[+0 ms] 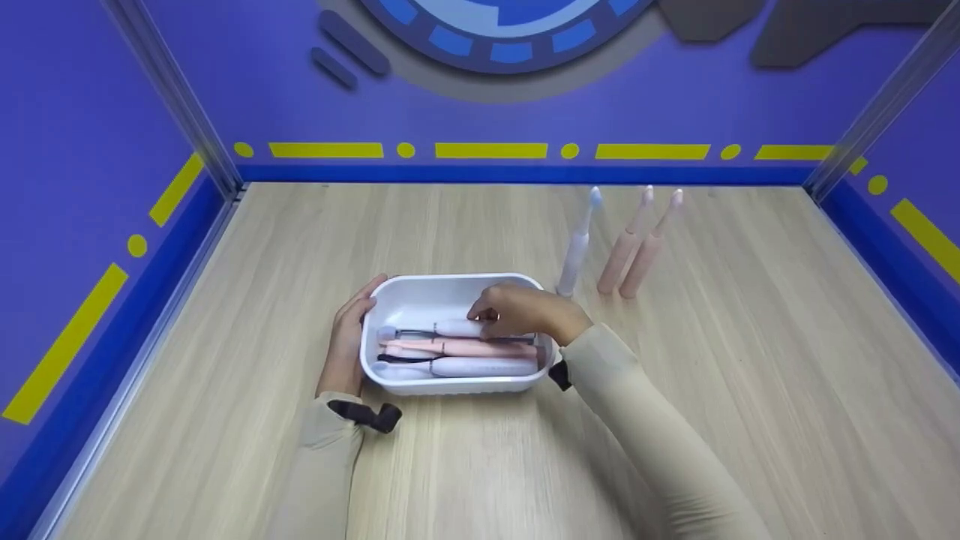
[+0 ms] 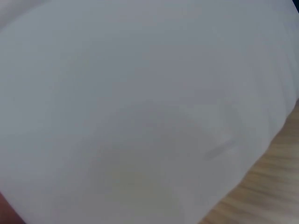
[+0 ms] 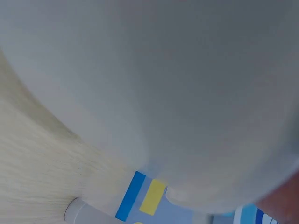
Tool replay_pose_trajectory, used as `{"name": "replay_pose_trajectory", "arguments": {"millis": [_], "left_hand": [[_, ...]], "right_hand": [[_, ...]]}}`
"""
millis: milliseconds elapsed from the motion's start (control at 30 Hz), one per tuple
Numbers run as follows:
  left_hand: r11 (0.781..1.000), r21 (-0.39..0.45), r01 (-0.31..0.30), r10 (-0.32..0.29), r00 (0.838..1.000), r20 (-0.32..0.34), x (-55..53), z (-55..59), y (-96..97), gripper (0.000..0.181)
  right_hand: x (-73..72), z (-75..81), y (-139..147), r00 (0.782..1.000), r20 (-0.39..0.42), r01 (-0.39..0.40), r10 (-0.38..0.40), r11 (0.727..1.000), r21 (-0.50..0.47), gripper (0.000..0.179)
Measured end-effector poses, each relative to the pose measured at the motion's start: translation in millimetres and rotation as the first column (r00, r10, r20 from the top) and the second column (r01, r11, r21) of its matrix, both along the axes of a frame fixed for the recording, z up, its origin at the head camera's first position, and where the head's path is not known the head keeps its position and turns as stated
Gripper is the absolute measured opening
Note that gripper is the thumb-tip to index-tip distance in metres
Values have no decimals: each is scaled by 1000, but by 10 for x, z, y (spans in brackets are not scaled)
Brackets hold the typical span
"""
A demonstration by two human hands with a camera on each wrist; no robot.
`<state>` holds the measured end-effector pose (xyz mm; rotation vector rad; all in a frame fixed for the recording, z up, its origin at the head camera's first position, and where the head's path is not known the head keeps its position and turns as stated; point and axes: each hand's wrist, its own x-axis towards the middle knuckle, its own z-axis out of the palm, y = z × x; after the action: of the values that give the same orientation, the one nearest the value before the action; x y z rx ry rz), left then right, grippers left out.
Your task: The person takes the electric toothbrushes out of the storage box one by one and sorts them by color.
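A white plastic bin [image 1: 456,385] holds several electric toothbrushes lying on their sides. My left hand [image 1: 346,341] holds its left end, thumb at the rim and fingers along the outer wall. Over the right side my right hand [image 1: 517,309] reaches in, thumb and forefinger pinching the handle of a white toothbrush [image 1: 454,328] with a bluish head. In front of it lie a pink toothbrush [image 1: 469,347] and another white toothbrush [image 1: 484,367]. The bin's outer wall [image 2: 140,93] fills most of the left wrist view, and its blurred wall [image 3: 154,93] hides the fingertips in the right wrist view.
Right of the bin, a white toothbrush [image 1: 575,259] and two pink toothbrushes [image 1: 619,259] [image 1: 643,262] stand upright on the wooden table [image 1: 750,360]. Blue panels [image 1: 487,120] enclose the table at the back and sides.
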<state>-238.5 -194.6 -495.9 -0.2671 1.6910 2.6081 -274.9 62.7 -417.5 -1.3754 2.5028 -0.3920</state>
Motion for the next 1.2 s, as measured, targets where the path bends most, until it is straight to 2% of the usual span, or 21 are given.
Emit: {"name": "replay_pose_trajectory", "arguments": {"millis": [33,200,300,567,700,933,1133,1200], "left_hand": [[1000,0,2,-2,1000,0,0,2,0,48],[1000,8,2,-2,1000,-5,2,16,6,48],[1000,13,5,-5,1000,-3,-4,21,5,48],[1000,-15,13,-13,999,29,1,12,1,47],[1000,-18,12,-12,1000,26,1,15,1,47],[1000,-19,14,-14,999,35,10,10,-4,47],[1000,-15,12,-11,999,37,23,7,-8,46],[1000,-10,9,-9,999,36,22,6,-8,46]], "right_hand": [[3,-3,6,1000,1,9,-9,1000,-4,5],[14,-9,37,998,29,55,-55,998,-26,32],[15,-6,37,997,41,68,-66,997,-24,34],[23,9,37,996,29,87,-86,996,-25,33],[20,6,31,998,4,57,-57,998,-28,30],[22,-7,8,999,-32,7,-6,1000,7,13],[39,-27,9,999,-26,31,-30,999,12,20],[40,-26,18,999,-28,25,-25,1000,-5,17]]}}
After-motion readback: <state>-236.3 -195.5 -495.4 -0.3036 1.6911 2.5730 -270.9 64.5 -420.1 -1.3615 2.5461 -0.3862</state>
